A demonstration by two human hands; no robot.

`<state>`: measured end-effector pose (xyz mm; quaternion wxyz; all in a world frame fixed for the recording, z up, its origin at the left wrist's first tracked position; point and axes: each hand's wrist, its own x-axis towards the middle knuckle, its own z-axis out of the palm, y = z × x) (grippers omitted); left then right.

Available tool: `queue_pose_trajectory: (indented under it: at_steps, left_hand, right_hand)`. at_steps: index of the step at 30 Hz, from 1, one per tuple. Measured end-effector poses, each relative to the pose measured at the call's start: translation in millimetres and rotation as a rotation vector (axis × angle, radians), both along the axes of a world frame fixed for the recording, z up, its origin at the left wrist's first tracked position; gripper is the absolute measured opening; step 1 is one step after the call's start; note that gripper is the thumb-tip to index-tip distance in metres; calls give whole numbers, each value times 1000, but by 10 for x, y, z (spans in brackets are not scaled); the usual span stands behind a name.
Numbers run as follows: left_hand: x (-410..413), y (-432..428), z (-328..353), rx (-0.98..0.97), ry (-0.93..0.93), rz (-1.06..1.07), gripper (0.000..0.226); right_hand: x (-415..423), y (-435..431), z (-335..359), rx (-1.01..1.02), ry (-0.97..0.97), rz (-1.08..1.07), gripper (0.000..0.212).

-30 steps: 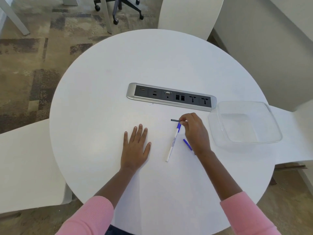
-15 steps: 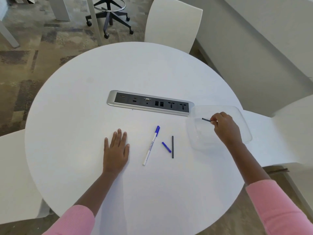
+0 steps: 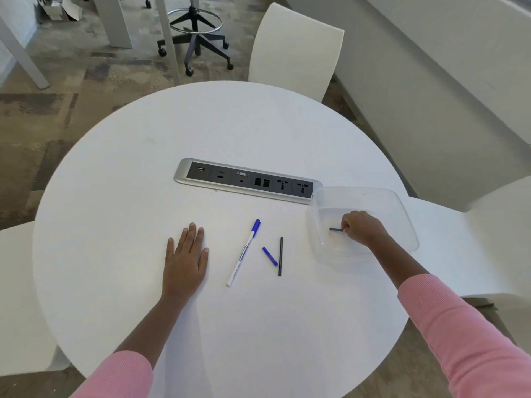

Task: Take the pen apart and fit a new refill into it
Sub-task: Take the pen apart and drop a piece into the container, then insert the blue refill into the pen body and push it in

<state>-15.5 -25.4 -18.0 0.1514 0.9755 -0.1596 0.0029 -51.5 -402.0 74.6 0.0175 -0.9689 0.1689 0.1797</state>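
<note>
A white pen with a blue cap (image 3: 243, 251) lies slanted on the round white table (image 3: 115, 196). To its right lie a small blue end plug (image 3: 269, 256) and a thin dark refill (image 3: 280, 256), side by side. My right hand (image 3: 362, 227) is low inside a clear plastic container (image 3: 402, 208), pinching a second short dark refill (image 3: 335, 229) that points left. My left hand (image 3: 185, 258) rests flat on the table left of the pen, fingers apart, holding nothing.
A silver and black socket strip (image 3: 247, 183) is set into the table behind the pen. White chairs stand at the far side (image 3: 296, 50), the right (image 3: 488, 225) and the left (image 3: 17, 297). A wheeled stool base (image 3: 195, 35) is on the carpet beyond.
My right hand carried the short dark refill from beside the pen over to the container and lowered it inside. A dark refill and the blue plug are now uncovered on the table. My left hand stayed flat.
</note>
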Motion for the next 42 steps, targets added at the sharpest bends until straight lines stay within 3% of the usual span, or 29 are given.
queue_pose_trajectory:
  at_steps: [7,18,22,25,30,42]
  left_hand:
    - [-10,4,-10,-33,17,13,58]
    - [-16,4,29,-24,17,2,56]
    - [-15,19,30,-19,24,-15,55]
    - [-6,54,26,-10,17,-47,55]
    - [29,156,34,14,14,-123,53]
    - [100,326,89,26,62,-259,52]
  right_hand:
    - [-34,-41,-45,61,-42,-18,16]
    - [-69,436,507,336,-669,-163,8]
    - [-92,871,577,426,-796,-155,6]
    - [-94,1255,437,516,-764,-148,7]
    - [-142,1872,45,609,-539,-206,10]
    - [-144,2606,-342,538,-409,-386,25]
